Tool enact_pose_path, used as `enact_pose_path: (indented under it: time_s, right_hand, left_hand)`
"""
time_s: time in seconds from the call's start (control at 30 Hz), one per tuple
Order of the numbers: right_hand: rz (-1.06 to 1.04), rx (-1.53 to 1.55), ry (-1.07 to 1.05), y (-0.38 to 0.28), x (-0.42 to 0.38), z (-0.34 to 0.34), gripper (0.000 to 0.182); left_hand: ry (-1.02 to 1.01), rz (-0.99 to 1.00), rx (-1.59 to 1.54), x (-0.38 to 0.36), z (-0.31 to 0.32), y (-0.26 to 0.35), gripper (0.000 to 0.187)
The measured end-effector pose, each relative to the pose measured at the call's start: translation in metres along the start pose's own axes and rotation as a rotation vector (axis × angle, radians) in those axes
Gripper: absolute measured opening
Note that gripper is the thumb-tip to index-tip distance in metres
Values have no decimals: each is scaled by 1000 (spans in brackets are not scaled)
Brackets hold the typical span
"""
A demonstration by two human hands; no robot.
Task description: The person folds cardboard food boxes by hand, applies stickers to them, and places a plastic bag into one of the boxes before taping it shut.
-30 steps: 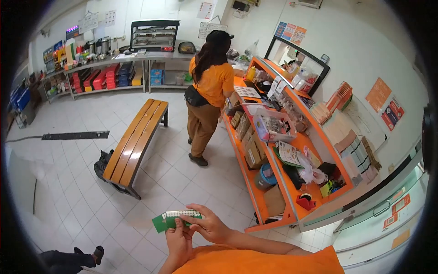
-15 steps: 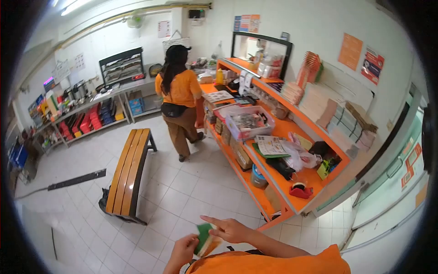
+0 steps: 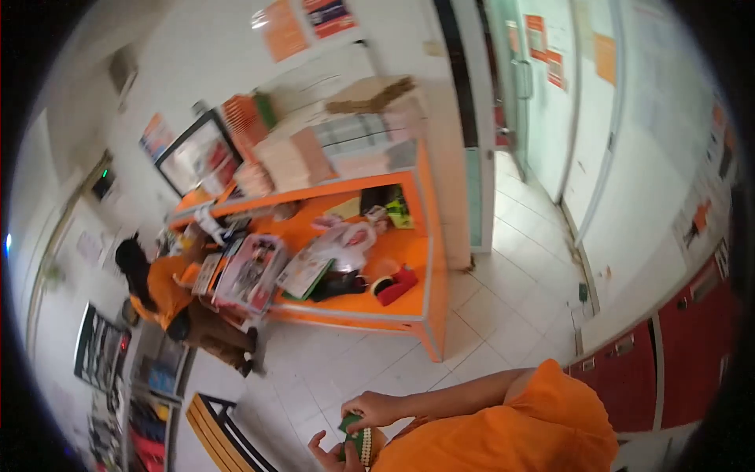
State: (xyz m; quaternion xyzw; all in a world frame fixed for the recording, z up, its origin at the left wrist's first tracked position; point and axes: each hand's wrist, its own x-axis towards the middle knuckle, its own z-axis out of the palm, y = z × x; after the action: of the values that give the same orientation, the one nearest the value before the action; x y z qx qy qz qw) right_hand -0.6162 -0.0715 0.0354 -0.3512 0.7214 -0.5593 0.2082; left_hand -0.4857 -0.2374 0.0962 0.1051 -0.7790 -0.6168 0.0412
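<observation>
A small green item with a pale beaded-looking edge and an orange-yellow part (image 3: 365, 445) is held between both hands at the bottom centre. My right hand (image 3: 370, 411) pinches its green top from above. Below and to the left, my left hand (image 3: 336, 455) grips its lower green side, with some fingers spread away from it. What the item is cannot be made out. Orange cloth of my own clothing lies just to the right of it.
An orange counter (image 3: 354, 307) with a plastic basket (image 3: 271, 275), bags and a red tape dispenser (image 3: 397, 285) stands ahead. A person (image 3: 169, 291) is at its left end. A bench (image 3: 216, 440) is lower left, red cabinets (image 3: 621, 377) right, a doorway beyond.
The view has swung right, bringing the doorway and red cabinets in. The person now leans with an arm over the counter. My right hand has closed over the green item's top, its pointing finger folded in.
</observation>
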Motion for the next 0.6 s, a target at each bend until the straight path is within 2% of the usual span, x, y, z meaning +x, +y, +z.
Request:
enact_pose_path:
  time_s: [0.03,0.07,0.1,0.13,0.17,0.23,0.27,0.3,0.33,0.37,0.4,0.47,0.5,0.53,0.57,0.6]
  right_hand:
    - [-81,-3,-49,7,-1,-7,35]
    - [-90,-4,-12,10,-5,-15,35]
    - [-103,53,-95,12,-11,-23,35]
    - [-119,119,-181,12,-21,-32,35]
    - [-124,123,-150,13,-26,-37,35]
    - [-161,-117,-58,13,-36,-47,38]
    - [-173,-238,-7,14,-39,-51,40]
    - [-172,-238,30,16,-41,-55,40]
    - [-112,-225,194,19,-43,-58,41]
    - [-52,-208,358,21,-43,-61,42]
    - [-54,-206,395,24,-46,-66,42]
    - [-193,-204,796,30,-52,-70,42]
    - [-194,-199,868,18,-64,-77,40]
    - [-190,-193,881,15,-70,-77,40]
    - [-241,-71,893,13,-72,-79,42]
    - [-293,46,903,12,-76,-82,44]
  left_hand:
    - [-14,21,-34,2,8,4,60]
    - [-24,44,-73,5,15,9,65]
    - [-47,95,-139,9,20,13,64]
    - [-70,104,-118,10,30,18,64]
    - [-91,128,-21,14,36,17,64]
    - [-157,144,161,21,42,17,58]
    - [-187,159,177,34,36,-2,58]
    - [-134,436,319,59,28,-42,58]
    - [-75,720,447,87,18,-85,58]
    - [-62,691,402,102,11,-110,63]
    - [-18,628,313,129,-10,-158,68]
    - [4,590,122,201,-53,-260,80]
    - [-131,9,-379,175,-18,-192,86]
    - [77,-577,-940,132,36,-85,92]
    - [-498,-550,-1230,84,80,1,100]
    - [-508,-553,-1222,76,106,25,100]
